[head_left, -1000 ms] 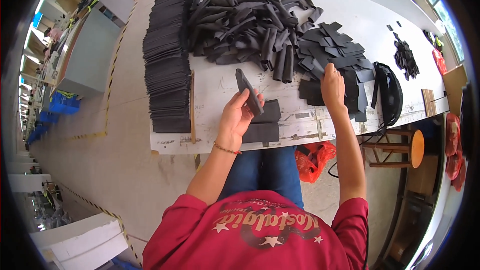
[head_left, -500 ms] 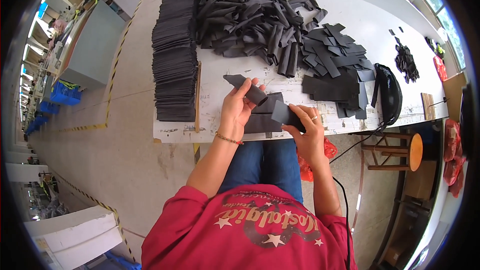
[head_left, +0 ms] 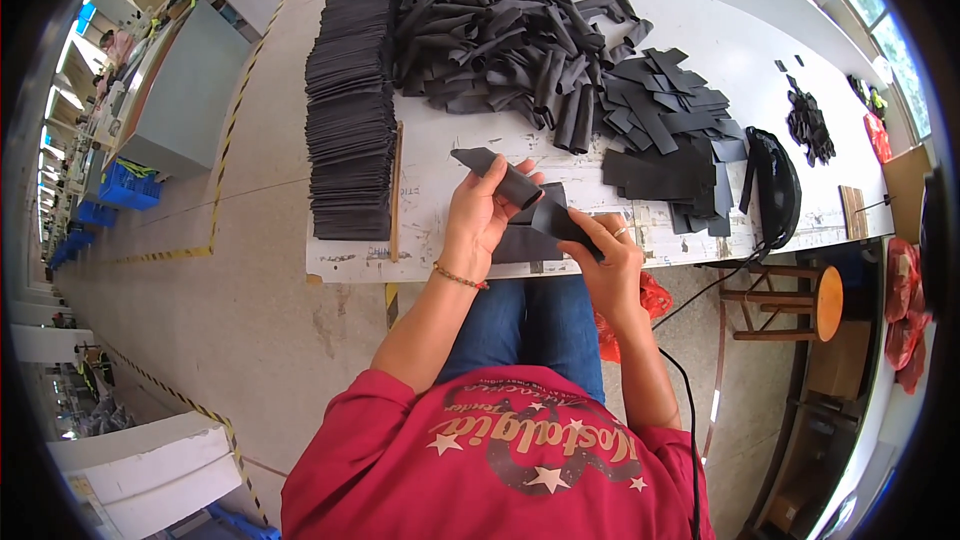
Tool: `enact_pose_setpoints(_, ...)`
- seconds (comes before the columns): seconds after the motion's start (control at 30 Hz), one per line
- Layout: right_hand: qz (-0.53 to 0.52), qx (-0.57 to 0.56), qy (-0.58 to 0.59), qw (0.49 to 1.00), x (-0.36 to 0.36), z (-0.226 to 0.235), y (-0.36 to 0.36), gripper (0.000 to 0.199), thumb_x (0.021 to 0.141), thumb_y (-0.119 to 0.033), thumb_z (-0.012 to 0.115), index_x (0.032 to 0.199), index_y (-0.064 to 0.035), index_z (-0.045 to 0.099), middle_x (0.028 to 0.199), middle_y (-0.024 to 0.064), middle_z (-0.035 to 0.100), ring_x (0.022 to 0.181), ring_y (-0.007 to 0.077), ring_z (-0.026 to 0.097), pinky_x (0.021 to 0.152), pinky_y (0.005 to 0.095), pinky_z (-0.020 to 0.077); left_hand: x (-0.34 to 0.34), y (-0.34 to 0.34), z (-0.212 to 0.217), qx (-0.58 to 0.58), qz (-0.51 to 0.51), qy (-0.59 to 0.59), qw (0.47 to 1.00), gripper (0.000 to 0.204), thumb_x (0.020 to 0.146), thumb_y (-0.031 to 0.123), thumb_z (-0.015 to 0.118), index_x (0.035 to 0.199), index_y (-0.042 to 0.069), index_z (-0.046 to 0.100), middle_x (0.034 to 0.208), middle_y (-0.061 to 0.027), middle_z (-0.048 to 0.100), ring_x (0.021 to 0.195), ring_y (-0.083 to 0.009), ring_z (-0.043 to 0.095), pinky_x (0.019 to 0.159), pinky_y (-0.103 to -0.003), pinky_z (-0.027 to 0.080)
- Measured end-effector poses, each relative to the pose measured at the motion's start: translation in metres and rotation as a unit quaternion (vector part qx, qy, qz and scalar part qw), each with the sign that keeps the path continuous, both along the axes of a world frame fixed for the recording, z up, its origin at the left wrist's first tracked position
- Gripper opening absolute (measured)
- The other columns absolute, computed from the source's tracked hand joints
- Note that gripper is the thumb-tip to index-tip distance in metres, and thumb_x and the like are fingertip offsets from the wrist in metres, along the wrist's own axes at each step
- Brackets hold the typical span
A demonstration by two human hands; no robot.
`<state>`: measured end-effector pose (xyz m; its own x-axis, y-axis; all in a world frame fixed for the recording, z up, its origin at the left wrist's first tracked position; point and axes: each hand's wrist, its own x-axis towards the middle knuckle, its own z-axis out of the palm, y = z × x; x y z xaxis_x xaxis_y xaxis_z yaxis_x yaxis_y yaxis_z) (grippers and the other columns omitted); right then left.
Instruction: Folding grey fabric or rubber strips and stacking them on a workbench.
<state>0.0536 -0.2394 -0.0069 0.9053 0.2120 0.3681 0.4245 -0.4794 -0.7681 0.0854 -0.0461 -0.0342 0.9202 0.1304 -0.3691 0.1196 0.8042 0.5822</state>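
Between the thumb and fingers of my left hand (head_left: 483, 212) is a rolled black fabric sleeve (head_left: 503, 179), its open end tilted toward my right hand. My right hand (head_left: 608, 255) pinches a flat black rectangular piece (head_left: 562, 220), whose far corner comes close to the sleeve's open end. Whether the two touch, I cannot tell. Beneath both hands, flat black pieces (head_left: 520, 244) lie at the table's near edge, partly covered by my fingers.
A long stack of black pieces (head_left: 350, 100) runs along the table's left, beside a wooden strip (head_left: 397, 190). Rolled black sleeves (head_left: 500, 40) are heaped at the back. Flat black pieces (head_left: 670, 120) spread to the right, near a black bag-like item (head_left: 773, 188). A wooden stool (head_left: 828, 303) stands at right.
My right hand has moved the flat piece left, closer to the sleeve's open end. My left hand has shifted slightly right with the sleeve.
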Motion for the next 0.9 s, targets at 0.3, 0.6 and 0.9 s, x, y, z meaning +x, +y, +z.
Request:
enact_pose_setpoints(0.3, -0.008, -0.047, -0.142, 0.989, 0.005, -0.005, 0.004, 0.025, 0.073, 0.001, 0.073, 0.097, -0.0061, 0.072, 0.079, 0.0048, 0.06, 0.075, 0.0235, 0.055, 0.067, 0.0365, 0.0442, -0.005, -0.009, 0.01, -0.003, -0.024, -0.015, 1.0, 0.017, 0.094, 0.015, 0.061, 0.105, 0.005, 0.053, 0.105, -0.0207, 0.066, 0.095, -0.0358, 0.068, 0.08, -0.045, 0.059)
enact_pose_setpoints(0.6, -0.051, -0.121, -0.227, 0.965, 0.008, -0.006, 0.015, 0.028, 0.072, -0.001, 0.074, 0.099, -0.0047, 0.069, 0.083, 0.0043, 0.059, 0.078, 0.0243, 0.055, 0.071, 0.0379, 0.0438, -0.014, -0.023, 0.019, 0.042, 0.0, -0.051, 0.998, 0.019, 0.095, 0.012, 0.058, 0.111, 0.005, 0.05, 0.108, -0.0222, 0.065, 0.095, -0.0351, 0.068, 0.082, -0.045, 0.058)
enact_pose_setpoints(0.9, -0.029, -0.078, -0.189, 0.978, 0.005, -0.003, 0.013, 0.031, 0.073, -0.003, 0.075, 0.103, -0.0037, 0.069, 0.083, 0.0051, 0.059, 0.079, 0.0241, 0.056, 0.071, 0.0384, 0.0426, -0.016, -0.011, 0.031, 0.051, 0.021, -0.07, 0.996, 0.022, 0.096, 0.009, 0.057, 0.115, 0.004, 0.048, 0.109, -0.0238, 0.064, 0.097, -0.0347, 0.068, 0.084, -0.046, 0.058)
